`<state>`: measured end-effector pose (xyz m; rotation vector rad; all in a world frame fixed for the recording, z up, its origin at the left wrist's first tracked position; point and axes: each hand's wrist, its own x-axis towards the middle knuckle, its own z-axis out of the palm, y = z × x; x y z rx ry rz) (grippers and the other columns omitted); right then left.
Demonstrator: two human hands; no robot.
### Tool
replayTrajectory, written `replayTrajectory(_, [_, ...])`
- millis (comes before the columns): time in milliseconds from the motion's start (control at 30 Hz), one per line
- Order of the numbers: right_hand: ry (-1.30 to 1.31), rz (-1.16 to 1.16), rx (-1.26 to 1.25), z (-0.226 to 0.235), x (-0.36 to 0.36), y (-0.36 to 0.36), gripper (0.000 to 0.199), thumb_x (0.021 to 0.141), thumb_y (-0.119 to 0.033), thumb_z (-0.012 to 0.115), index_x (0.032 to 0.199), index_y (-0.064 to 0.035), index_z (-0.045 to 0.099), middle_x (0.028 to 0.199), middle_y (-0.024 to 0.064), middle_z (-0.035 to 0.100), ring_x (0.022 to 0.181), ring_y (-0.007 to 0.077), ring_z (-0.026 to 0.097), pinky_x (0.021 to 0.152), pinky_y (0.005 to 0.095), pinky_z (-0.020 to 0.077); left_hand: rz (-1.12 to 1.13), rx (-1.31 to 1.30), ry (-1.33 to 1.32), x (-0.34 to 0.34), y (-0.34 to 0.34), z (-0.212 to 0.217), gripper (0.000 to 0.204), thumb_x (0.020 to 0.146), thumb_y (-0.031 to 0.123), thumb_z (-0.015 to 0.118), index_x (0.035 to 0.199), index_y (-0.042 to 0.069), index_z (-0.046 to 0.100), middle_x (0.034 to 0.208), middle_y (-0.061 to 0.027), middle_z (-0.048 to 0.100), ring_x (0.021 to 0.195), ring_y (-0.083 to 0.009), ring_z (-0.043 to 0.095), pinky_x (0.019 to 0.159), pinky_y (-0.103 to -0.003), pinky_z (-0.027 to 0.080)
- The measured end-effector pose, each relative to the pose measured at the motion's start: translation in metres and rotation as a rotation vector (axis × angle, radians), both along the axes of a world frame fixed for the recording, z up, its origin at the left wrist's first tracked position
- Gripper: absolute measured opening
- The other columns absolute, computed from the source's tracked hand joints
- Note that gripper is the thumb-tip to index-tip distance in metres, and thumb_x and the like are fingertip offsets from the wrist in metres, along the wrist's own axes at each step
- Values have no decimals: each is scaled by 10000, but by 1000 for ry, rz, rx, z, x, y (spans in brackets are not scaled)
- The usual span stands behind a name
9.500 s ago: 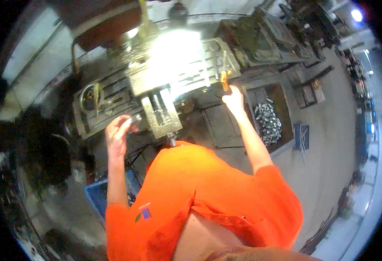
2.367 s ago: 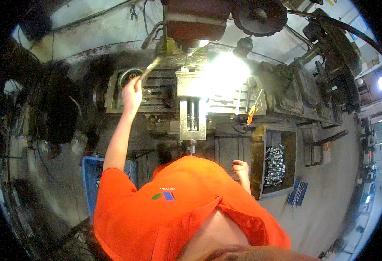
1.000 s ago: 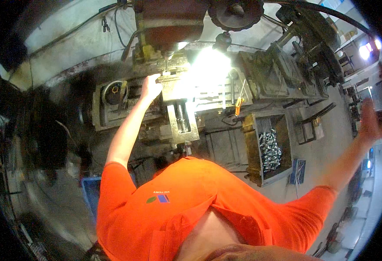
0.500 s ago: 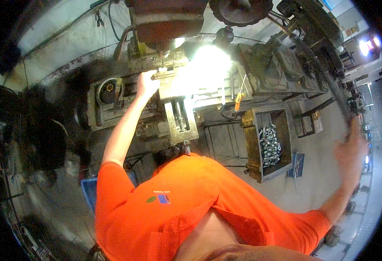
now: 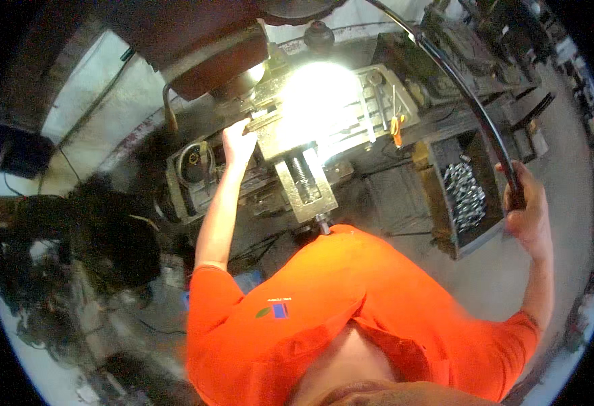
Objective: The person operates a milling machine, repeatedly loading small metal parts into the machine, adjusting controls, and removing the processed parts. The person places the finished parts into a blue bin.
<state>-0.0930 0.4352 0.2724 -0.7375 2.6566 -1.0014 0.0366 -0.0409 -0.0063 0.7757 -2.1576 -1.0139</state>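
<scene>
My right hand (image 5: 532, 213) is wrapped around the lower end of a long black machine lever (image 5: 469, 98), which slants up toward the machine head. My left hand (image 5: 239, 143) is at the left end of a steel machine vise (image 5: 320, 206), its fingers pinched together close to the jaws. Whatever lies between those fingers is too small to make out. Above the vise hangs the dark red machine head (image 5: 219, 64) with its spindle (image 5: 244, 82). Glare from a bright lamp (image 5: 320, 95) washes out part of the vise and table.
A box (image 5: 443, 220) of small metal parts (image 5: 464, 193) stands right of the vise, below the lever. An orange-handled tool (image 5: 397, 130) is at the machine table's right edge. A round handwheel (image 5: 192, 162) sits left of my left hand. Further machine castings (image 5: 439, 74) stand behind.
My right hand and the lever have moved inward, to the left; the hand's grip is clearer now. My left hand stays at the vise. The whole view has turned and shifted.
</scene>
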Motion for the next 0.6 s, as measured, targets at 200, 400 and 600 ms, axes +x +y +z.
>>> replayTrajectory(200, [-135,-5,-40,-31,-3,-10,460,566,38,449,1010,-38,538,589,-46,350,520,51,318,463,208,249,-11,101,37,-1,0,-3,395,617,-4,550,1003,-67,606,898,-188,650,811,-190,622,769,-271,459])
replayTrajectory(400, [-200,23,-133,-54,-10,-5,494,530,-19,486,1021,-34,531,596,-59,329,521,49,297,462,210,232,-7,113,46,-3,2,-2,388,632,-35,528,1012,-73,601,902,-168,652,808,-167,610,771,-256,451])
replayTrajectory(600, [-269,38,-193,-71,-16,-2,521,521,-73,511,1040,-31,526,618,-63,325,533,39,289,478,204,221,-27,164,25,1,1,-1,393,642,-35,530,1028,-72,591,929,-152,641,863,-162,595,794,-253,442])
